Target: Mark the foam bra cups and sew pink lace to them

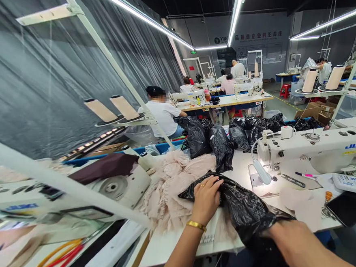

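Observation:
My left hand [206, 197] grips the rim of a black plastic bag [246, 207] that lies on the white sewing table [239, 166]; a gold bracelet is on the wrist and a ring on one finger. My right forearm [307, 250] runs into the bag's opening, and the hand itself is hidden inside it. A heap of pale pink ruffled fabric [170, 181] lies just left of the bag, touching it. A white Juki sewing machine [314, 149] stands to the right with its lamp lit over the needle plate.
Several filled black bags [223, 138] are piled behind the table. Scissors [293, 181], a pink pen [307, 175] and a dark phone [348, 207] lie by the machine. Another sewing machine [116, 184] and a thread-cone stand [112, 108] sit at left. Other seated workers [163, 112] fill the rows beyond.

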A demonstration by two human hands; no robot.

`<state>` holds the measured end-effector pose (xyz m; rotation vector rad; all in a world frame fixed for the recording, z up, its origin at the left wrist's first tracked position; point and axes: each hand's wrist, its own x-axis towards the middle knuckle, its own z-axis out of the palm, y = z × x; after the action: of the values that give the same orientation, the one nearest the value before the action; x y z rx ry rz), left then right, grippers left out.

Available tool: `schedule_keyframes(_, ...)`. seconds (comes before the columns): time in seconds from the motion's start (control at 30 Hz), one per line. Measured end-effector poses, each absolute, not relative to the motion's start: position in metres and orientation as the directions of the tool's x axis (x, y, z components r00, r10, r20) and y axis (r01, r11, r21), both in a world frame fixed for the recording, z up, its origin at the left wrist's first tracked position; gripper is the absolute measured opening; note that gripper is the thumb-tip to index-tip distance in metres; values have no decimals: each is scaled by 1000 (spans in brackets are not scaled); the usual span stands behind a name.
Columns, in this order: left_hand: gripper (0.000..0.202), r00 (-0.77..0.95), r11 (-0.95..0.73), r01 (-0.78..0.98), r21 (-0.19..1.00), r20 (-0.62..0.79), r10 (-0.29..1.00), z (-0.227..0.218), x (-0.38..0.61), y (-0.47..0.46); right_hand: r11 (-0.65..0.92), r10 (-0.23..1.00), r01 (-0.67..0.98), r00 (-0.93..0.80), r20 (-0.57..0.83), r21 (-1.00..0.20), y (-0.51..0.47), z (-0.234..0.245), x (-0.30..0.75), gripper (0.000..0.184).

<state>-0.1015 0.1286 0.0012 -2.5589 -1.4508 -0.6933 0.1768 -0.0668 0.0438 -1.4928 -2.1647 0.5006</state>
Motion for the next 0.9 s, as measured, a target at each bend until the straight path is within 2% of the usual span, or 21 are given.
schedule_keyframes(0.07, 47, 432, -531, 838, 125, 442, 786, 2, -102, 131, 227, 974, 742, -178, 141, -630, -74, 54, 210, 39)
schedule_keyframes(0.13, 46, 429, -531, 837, 133, 442, 787, 4, -103, 133, 73, 997, 663, -43, 60, -745, -79, 61, 249, 44)
schedule_keyframes(0.2, 44, 429, -535, 833, 142, 446, 785, 6, -103, 134, -35, 999, 569, 18, -30, -821, -81, 63, 283, 47)
schedule_keyframes(0.27, 45, 436, -542, 828, 144, 441, 784, 9, -103, 134, -95, 995, 493, 51, -80, -865, -83, 58, 307, 51)
schedule_keyframes(0.4, 54, 462, -578, 804, 137, 467, 754, 20, -102, 123, -123, 992, 429, 89, -93, -895, -88, 41, 328, 50)
schedule_keyframes(0.5, 53, 493, -685, 718, 121, 606, 624, 40, -93, 94, -147, 979, 375, 186, -81, -915, -91, 36, 334, 51)
schedule_keyframes(0.6, 47, 505, -827, 549, 123, 739, 445, 59, -65, 48, -159, 971, 349, 226, -82, -923, -96, 44, 332, 50)
schedule_keyframes(0.67, 46, 534, -914, 382, 139, 774, 341, 61, -36, 14, -133, 980, 415, 193, -56, -900, -105, 52, 321, 49)
schedule_keyframes(0.73, 45, 629, -981, 176, 82, 757, 177, 54, -2, -15, -58, 995, 520, 104, -5, -852, -120, 58, 304, 44)
schedule_keyframes(0.77, 41, 656, -989, 130, 66, 742, 136, 48, 14, -26, -10, 999, 559, 47, 20, -829, -128, 60, 296, 41)
schedule_keyframes(0.83, 32, 660, -986, 74, 149, 734, 161, 36, 40, -39, 53, 999, 576, -32, 42, -816, -143, 58, 285, 36)
schedule_keyframes(0.87, 27, 652, -960, 68, 270, 717, 248, 32, 48, -42, 62, 998, 556, -26, 57, -829, -148, 54, 284, 37)
schedule_keyframes(0.9, 23, 639, -895, 69, 440, 670, 379, 28, 54, -43, 55, 997, 525, 15, 74, -849, -151, 50, 284, 40)
